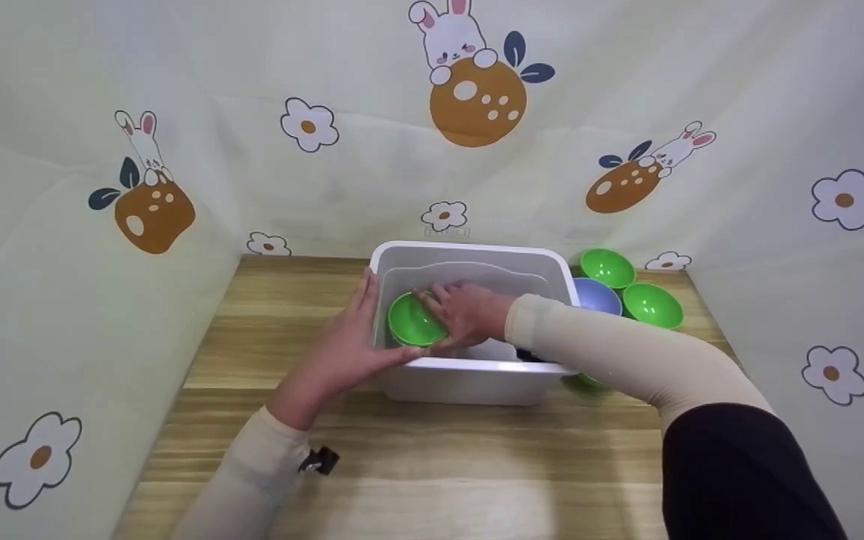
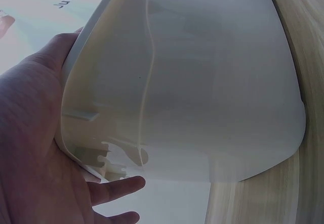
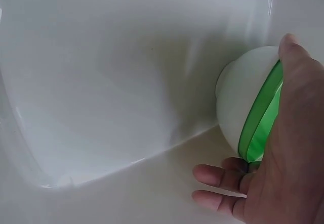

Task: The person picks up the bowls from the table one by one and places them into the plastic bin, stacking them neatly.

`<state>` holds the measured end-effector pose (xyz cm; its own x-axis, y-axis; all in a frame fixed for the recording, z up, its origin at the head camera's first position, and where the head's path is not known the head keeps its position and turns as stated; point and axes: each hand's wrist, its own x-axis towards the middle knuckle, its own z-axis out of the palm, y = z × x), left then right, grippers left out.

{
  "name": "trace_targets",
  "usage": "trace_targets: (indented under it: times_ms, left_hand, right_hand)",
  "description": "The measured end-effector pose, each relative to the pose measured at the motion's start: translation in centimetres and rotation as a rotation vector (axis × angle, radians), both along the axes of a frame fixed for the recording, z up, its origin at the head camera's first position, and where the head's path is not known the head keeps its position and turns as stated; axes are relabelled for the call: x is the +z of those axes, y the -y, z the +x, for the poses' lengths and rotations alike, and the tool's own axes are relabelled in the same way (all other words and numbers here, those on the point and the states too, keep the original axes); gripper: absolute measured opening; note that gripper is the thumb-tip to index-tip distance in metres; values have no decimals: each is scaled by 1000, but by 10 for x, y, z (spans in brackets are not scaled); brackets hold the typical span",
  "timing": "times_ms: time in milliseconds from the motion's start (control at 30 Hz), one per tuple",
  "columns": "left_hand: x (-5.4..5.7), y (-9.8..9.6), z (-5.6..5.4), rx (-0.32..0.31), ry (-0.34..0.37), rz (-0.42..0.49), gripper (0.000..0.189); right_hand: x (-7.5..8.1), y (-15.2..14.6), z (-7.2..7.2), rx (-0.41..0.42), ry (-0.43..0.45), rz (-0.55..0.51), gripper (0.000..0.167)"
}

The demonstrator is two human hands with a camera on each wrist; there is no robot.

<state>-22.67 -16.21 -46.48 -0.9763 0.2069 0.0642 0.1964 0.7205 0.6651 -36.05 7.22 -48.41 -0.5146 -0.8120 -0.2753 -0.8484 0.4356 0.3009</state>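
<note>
A white plastic bin [image 1: 469, 384] stands on the wooden table. Inside its left end is a bowl [image 1: 411, 321], green within and white outside. My right hand [image 1: 469, 313] reaches down into the bin and grips this green bowl [image 3: 257, 125] by its rim, thumb on one side and fingertips at the other; the palm hides part of it. At the bin's front left corner, my left hand [image 1: 346, 345] lies with straight fingers along the left wall and the thumb on the front rim. The left wrist view has that hand [image 2: 43, 143] against the bin wall [image 2: 202, 82].
Right of the bin sit a blue bowl [image 1: 603, 294] and two green bowls, one behind [image 1: 607, 267] and one farther right [image 1: 653, 305]. Another green bowl [image 1: 589, 380] is mostly hidden under my right sleeve. Printed cloth walls [image 1: 372, 180] enclose the table [image 1: 282, 322].
</note>
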Motion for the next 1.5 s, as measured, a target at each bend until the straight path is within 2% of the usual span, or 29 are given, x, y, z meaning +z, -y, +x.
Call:
trace_targets:
  times_ms: [200,300,400,567,667,833,967,1067,1200,1500]
  left_hand:
    - [0,0,-1,-9,10,26,146]
    - [0,0,-1,-10,16,27,145]
    - [-1,0,-1,-13,16,31,143]
    - [-2,1,-2,-7,14,27,146]
    - [-2,2,-2,-6,15,18,150]
    - [-1,2,0,-1,15,13,152]
    - [-1,2,-1,-7,10,14,151]
    - [-2,1,-1,-10,6,9,151]
    - [-3,0,-2,-12,8,13,150]
    - [-3,2,-2,-11,-1,-22,152]
  right_hand:
    - [7,2,-1,7,-20,13,116]
    - [17,1,-4,9,11,11,115]
    - [33,-3,-8,0,79,-28,111]
    - [68,-15,-14,-41,220,-168,96]
    - [89,-26,-14,-75,272,-251,87]
    - [122,-51,-6,-117,321,-426,78]
    - [137,-78,5,-111,330,-579,67]
    - [140,-102,17,-116,317,-679,58]
    - [134,-137,33,-130,302,-809,46]
    - [96,-201,61,-254,303,-1080,29]
